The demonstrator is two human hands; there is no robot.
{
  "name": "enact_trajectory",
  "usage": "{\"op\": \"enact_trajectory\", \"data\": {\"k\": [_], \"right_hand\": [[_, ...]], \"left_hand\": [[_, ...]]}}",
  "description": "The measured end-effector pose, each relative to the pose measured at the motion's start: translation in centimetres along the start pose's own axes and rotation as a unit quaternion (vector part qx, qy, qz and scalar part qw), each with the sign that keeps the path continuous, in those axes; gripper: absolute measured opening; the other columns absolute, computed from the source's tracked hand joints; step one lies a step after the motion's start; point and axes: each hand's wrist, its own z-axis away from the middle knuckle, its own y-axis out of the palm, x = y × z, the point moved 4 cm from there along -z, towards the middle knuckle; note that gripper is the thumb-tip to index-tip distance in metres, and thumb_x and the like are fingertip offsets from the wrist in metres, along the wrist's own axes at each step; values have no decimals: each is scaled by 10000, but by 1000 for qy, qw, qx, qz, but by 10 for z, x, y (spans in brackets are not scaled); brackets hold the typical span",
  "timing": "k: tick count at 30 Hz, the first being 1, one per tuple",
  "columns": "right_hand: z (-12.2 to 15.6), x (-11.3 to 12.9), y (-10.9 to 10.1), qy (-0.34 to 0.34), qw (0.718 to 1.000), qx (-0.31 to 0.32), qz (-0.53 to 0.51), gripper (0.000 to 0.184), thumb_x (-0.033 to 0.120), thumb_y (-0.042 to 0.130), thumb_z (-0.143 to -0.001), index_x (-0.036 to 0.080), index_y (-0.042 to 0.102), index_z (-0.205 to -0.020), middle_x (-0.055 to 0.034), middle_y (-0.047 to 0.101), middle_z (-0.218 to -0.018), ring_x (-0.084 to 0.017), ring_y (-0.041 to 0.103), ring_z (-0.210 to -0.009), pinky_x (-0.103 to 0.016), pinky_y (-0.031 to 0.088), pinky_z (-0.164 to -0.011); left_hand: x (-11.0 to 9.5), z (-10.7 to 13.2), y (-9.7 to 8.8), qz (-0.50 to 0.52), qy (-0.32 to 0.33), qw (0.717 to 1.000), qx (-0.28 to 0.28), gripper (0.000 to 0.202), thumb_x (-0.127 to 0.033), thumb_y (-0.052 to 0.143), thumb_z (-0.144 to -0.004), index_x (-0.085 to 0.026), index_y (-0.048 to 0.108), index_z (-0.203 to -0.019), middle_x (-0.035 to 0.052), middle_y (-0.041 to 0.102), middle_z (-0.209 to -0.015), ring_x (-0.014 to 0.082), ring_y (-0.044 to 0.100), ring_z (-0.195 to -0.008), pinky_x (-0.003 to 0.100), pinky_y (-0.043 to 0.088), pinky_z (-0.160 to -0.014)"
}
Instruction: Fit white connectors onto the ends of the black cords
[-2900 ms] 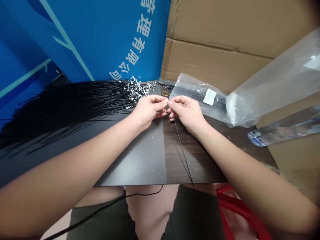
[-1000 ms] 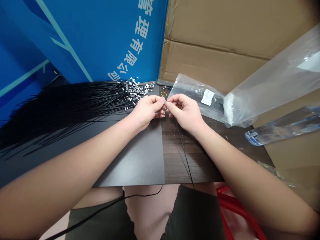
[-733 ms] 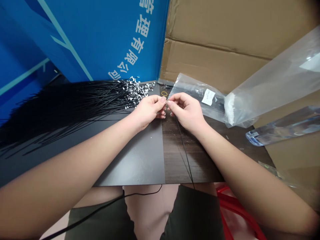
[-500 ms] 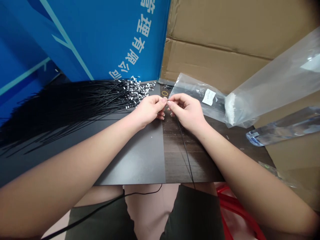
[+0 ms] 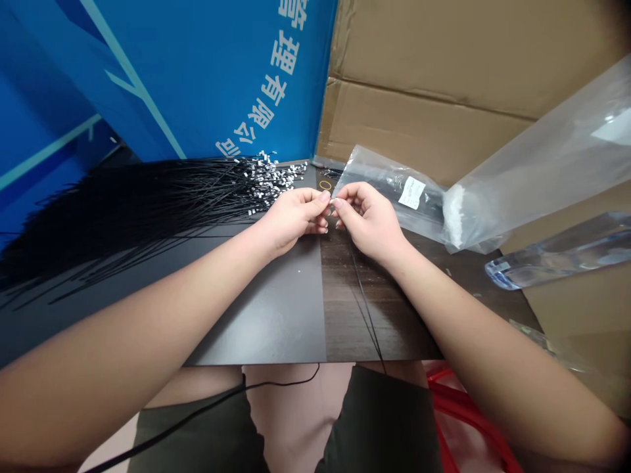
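A person sits at a bench (image 5: pixel 276 315) whose top is split into a plain grey panel and a dark wood-grain panel, with both forearms resting out over it. The left hand (image 5: pixel 290 220) and the right hand (image 5: pixel 369 220) meet just above the seam between the panels, nearly touching at the fingertips. Both are closed into small pinches, thumb against forefinger. The right hand grips a thin black cable tie (image 5: pixel 367 305), which runs down from under the fingers across the wood-grain panel to the bench's near edge. Whatever sits in the left hand's pinch is too small to make out.

Just beside the left hand, a large sheaf of black cable ties (image 5: pixel 148 210) fans out across the grey panel, with its small pale heads (image 5: pixel 271 180) clustered at the far end and its tails spilling off the left side. A thin gold-coloured ring (image 5: pixel 325 185) lies near the far edge, just past the fingertips. To the right, a clear bag of black cable ties (image 5: pixel 389 184) with a white label (image 5: pixel 411 192) lies close to the right hand, and a bigger clear plastic bag (image 5: pixel 542 164) lies beyond it. A blue printed banner (image 5: pixel 197 72) and a sheet of brown cardboard (image 5: pixel 424 79) stand behind the bench. A red plastic stool (image 5: pixel 458 407) shows below its right edge.
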Motion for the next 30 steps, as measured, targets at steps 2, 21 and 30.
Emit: {"op": "enact_trajectory", "data": {"k": [2, 21, 30], "right_hand": [[0, 0, -1, -10, 1000, -6, 16, 133, 380, 666, -1000, 257, 614, -997, -5, 703, -861, -164, 632, -721, -352, 527, -706], [1, 5, 1, 116, 978, -48, -168, 264, 419, 881, -832, 228, 717, -911, -15, 755, -799, -154, 696, -668, -343, 628, -668], [6, 5, 10, 237, 929, 24, -283, 288, 336, 968, -731, 155, 779, -853, -54, 799, -829, -134, 726, -648, -271, 634, -596]], "left_hand": [[0, 0, -1, 1, -12, 1000, 2, 308, -367, 831, -927, -153, 649, -799, 6, 650, -771, 86, 603, -621, 253, 576, -659], [-5, -2, -6, 10, 6, 999, -45, 142, -220, 782, -825, -144, 676, -767, 5, 654, -736, 73, 582, -611, 228, 504, -630], [-5, -1, -5, 15, -6, 999, -48, 139, -236, 773, -810, -143, 675, -774, 12, 674, -729, 78, 612, -626, 217, 503, -627]]}}
